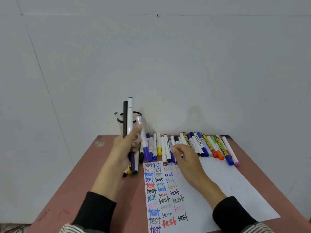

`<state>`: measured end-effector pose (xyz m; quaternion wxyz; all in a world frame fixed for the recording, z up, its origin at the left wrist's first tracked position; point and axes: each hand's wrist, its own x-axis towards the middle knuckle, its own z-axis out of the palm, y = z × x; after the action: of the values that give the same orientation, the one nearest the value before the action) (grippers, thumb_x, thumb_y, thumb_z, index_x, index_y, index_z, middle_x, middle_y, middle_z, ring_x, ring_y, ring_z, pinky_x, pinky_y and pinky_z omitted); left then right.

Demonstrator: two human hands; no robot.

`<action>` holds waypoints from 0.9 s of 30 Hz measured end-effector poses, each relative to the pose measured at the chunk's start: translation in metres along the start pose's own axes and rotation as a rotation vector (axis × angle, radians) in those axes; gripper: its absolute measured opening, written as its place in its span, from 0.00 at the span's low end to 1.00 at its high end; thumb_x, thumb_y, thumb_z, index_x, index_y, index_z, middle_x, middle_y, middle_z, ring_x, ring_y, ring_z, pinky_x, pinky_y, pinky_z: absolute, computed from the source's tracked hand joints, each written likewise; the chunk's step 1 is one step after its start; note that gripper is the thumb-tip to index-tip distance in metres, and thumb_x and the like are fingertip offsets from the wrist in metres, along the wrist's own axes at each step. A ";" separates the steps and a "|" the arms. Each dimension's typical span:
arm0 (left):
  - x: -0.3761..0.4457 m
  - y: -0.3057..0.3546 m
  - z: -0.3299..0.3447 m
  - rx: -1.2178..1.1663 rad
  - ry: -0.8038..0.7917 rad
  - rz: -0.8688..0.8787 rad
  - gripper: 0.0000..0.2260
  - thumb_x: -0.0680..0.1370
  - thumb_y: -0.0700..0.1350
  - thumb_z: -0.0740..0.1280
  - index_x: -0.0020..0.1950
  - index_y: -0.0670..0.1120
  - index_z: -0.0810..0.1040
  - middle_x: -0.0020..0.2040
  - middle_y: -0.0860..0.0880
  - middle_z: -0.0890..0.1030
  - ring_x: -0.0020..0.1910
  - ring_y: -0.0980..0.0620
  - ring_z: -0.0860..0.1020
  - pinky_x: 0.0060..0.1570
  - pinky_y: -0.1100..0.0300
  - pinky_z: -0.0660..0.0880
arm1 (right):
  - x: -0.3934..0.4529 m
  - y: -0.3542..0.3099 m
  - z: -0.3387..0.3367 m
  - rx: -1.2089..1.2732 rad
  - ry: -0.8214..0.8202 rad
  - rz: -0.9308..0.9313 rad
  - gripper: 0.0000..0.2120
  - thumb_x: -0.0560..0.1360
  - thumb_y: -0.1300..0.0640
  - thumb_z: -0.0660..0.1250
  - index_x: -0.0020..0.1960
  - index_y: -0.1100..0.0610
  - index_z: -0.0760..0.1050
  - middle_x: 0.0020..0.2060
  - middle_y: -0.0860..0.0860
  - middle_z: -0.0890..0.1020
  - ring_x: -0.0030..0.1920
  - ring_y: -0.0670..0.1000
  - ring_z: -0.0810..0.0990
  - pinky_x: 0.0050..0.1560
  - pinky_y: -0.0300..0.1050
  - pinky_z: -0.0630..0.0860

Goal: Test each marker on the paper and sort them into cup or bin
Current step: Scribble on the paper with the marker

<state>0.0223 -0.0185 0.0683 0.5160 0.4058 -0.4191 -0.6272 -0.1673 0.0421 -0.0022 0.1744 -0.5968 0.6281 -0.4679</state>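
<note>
Sorting step in hand, judged from layout: left hand (125,145) raised above far-left tabletop (80,179), fingers curled round a bundle of markers (128,118) held upright; black and white-with-green-cap barrels topmost, a purple-capped one tilted alongside, more ends protruding below the palm. Directly behind the bundle, a clear cup (137,117) with dark rim, near the wall at the tabletop's far edge; contents hard to make out, one pale marker end apparently leaning at its left rim. Bin not in view.

Right hand (186,158) reaching forward over the paper (218,182), fingers loosely curled, tips at the near ends of the row of markers (202,145) lying side by side along the far edge of the sheet. Cannot tell whether a marker is already pinched; nothing plainly lifted.

Paper flat on tabletop, left part filled with columns of "test" in many colours, some faint; right part blank.

Judgement: many markers already tested, bundle likely the working ones bound for the cup; a fair number in the row possibly untested.

Next move calls for: lowering bundle tips-down into the cup mouth without tipping the light cup; then picking one marker from the row, uncapping, writing on blank area, sorting faint writers apart
</note>
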 end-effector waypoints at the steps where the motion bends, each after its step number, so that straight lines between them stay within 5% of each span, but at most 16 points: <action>1: -0.002 -0.008 0.012 -0.025 -0.015 -0.015 0.13 0.71 0.50 0.76 0.42 0.44 0.76 0.26 0.55 0.70 0.23 0.60 0.64 0.21 0.68 0.63 | 0.001 -0.008 0.000 0.205 -0.030 0.065 0.11 0.81 0.48 0.59 0.56 0.52 0.76 0.48 0.47 0.81 0.49 0.44 0.78 0.48 0.32 0.74; 6: -0.004 -0.031 0.048 -0.088 0.025 0.010 0.16 0.71 0.50 0.76 0.48 0.42 0.75 0.29 0.52 0.69 0.23 0.59 0.65 0.20 0.66 0.64 | -0.001 -0.021 -0.004 0.624 -0.198 0.169 0.10 0.80 0.53 0.62 0.50 0.61 0.73 0.33 0.53 0.81 0.31 0.49 0.75 0.32 0.41 0.69; 16: 0.002 -0.042 0.040 -0.047 0.070 -0.009 0.14 0.71 0.49 0.76 0.43 0.44 0.73 0.31 0.51 0.68 0.22 0.58 0.64 0.20 0.66 0.64 | -0.002 -0.019 -0.006 0.506 -0.281 0.150 0.07 0.76 0.60 0.70 0.52 0.61 0.77 0.38 0.54 0.83 0.32 0.46 0.76 0.34 0.38 0.72; 20: 0.000 -0.041 0.036 0.012 0.080 -0.015 0.15 0.72 0.51 0.75 0.45 0.43 0.75 0.31 0.50 0.69 0.22 0.58 0.64 0.21 0.66 0.65 | 0.005 -0.009 -0.011 0.270 -0.074 0.175 0.03 0.75 0.60 0.70 0.48 0.56 0.78 0.42 0.52 0.82 0.40 0.46 0.80 0.39 0.35 0.76; 27: 0.002 -0.044 0.034 0.156 0.025 0.016 0.16 0.80 0.55 0.62 0.51 0.43 0.80 0.32 0.51 0.70 0.24 0.59 0.66 0.22 0.66 0.66 | 0.014 0.026 -0.041 -0.275 0.322 0.258 0.07 0.78 0.61 0.66 0.55 0.63 0.75 0.44 0.53 0.79 0.41 0.46 0.77 0.36 0.33 0.71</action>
<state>-0.0228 -0.0114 0.0376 0.4932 0.4493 -0.4634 -0.5833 -0.2173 0.0405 0.0024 0.0476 -0.4476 0.7766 -0.4408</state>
